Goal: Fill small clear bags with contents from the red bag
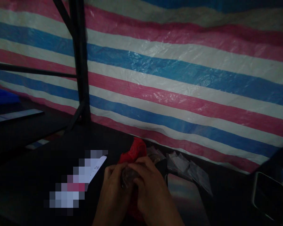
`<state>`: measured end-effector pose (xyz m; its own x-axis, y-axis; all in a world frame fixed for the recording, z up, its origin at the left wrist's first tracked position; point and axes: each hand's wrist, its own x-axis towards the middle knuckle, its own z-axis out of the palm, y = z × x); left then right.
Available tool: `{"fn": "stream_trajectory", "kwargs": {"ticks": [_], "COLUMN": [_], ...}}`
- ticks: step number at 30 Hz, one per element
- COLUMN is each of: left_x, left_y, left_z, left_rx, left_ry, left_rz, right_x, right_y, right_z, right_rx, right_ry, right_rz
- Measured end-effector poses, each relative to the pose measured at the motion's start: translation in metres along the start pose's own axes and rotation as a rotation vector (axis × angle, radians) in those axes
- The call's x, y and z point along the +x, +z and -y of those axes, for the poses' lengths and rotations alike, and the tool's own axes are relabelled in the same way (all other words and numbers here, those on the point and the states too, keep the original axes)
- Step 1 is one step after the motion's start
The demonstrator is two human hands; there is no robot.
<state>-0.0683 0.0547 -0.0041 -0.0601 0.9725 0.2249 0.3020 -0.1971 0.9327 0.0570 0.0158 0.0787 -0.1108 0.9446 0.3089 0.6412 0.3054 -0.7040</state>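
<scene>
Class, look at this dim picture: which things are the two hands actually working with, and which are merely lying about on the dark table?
In hand:
left hand
right hand
small clear plastic bag pinched between both
red cloth-like thing under and behind the hands

Lying about:
pile of clear plastic bags
shiny flat plate
white slip marked 29
striped tarpaulin
black metal frame

Behind the work surface you see a striped tarpaulin (179, 72) in bands of pink, blue and white, creased and faintly glossy. A dark metal post (80, 62) stands upright in front of it at the left, with a thin crossbar (30, 70) running off to the left edge. On the dark table (25, 175) note a pixelated card (77, 182), a heap of clear plastic bags (191, 169) near the tarpaulin's foot, and a phone (16, 115) lying far left.
</scene>
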Motion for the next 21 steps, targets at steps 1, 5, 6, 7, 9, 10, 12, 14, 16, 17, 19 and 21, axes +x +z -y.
{"fn": "stream_trajectory", "kwargs": {"ticks": [1, 5, 6, 7, 9, 10, 12, 14, 16, 17, 19, 21], "left_x": [0.000, 0.000, 0.000, 0.000, 0.000, 0.000, 0.000, 0.001, 0.001, 0.001, -0.001, -0.004], "left_y": [0.000, -0.002, -0.002, -0.002, -0.002, -0.001, 0.000, -0.002, -0.006, -0.009, -0.017, -0.024], "left_z": [0.001, 0.002, 0.002, 0.002, 0.001, 0.001, 0.001, 0.001, -0.002, -0.004, -0.009, -0.015], "left_rx": [-0.002, 0.005, 0.008, 0.011, 0.018, 0.022, 0.032, 0.039, 0.044, 0.047, 0.071, 0.117], "left_ry": [-0.003, -0.011, -0.011, -0.008, 0.000, 0.002, 0.004, 0.005, 0.003, 0.013, 0.077, 0.177], "left_rz": [-0.009, -0.033, -0.036, -0.040, -0.054, -0.062, -0.085, -0.122, -0.178, -0.225, -0.357, -0.476], "right_x": [0.000, -0.001, -0.001, 0.000, 0.003, 0.005, 0.010, 0.014, 0.015, 0.015, 0.013, 0.011], "right_y": [-0.001, -0.001, -0.001, -0.002, -0.004, -0.005, -0.008, -0.009, -0.004, 0.000, 0.008, 0.012], "right_z": [-0.001, 0.000, 0.001, 0.001, -0.001, -0.003, -0.009, -0.019, -0.029, -0.034, -0.040, -0.040], "right_rx": [0.011, 0.032, 0.038, 0.043, 0.062, 0.072, 0.077, 0.056, 0.019, 0.003, -0.012, -0.005], "right_ry": [-0.004, -0.037, -0.052, -0.066, -0.074, -0.066, -0.023, 0.048, 0.122, 0.156, 0.192, 0.187], "right_rz": [-0.004, -0.028, -0.032, -0.034, -0.066, -0.112, -0.237, -0.302, -0.242, -0.191, -0.126, -0.134]}}
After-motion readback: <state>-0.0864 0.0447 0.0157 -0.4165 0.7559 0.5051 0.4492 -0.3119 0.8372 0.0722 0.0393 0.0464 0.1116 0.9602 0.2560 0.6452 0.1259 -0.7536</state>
